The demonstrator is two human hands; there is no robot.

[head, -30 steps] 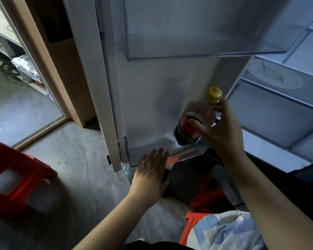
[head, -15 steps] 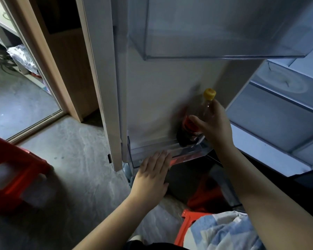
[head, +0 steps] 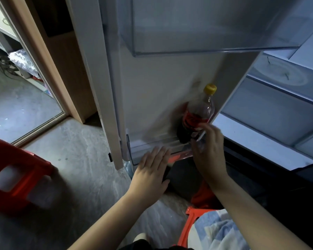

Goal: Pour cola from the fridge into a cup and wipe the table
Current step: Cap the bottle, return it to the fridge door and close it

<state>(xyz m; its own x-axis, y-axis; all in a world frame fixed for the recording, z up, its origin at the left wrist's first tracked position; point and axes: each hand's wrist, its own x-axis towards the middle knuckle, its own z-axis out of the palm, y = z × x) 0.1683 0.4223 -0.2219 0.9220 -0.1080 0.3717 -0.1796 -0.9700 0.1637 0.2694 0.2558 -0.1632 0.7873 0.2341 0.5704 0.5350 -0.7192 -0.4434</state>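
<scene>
A cola bottle with a yellow cap and red label stands upright at the right end of the lower door shelf of the open fridge door. My right hand is just below and in front of the bottle's base, fingers loosely spread and blurred, no longer wrapped round the bottle. My left hand lies flat, fingers straight, against the front of the lower door shelf. No cup or table is in view.
An empty clear door bin hangs overhead. Fridge interior shelves are at the right. A red stool stands on the floor at the left; another red stool with a blue-white cloth is at the bottom right.
The bottle went down into the lower door shelf and stands there. My right hand slid off its shoulder and dropped to the shelf front. My left hand stayed flat on the shelf.
</scene>
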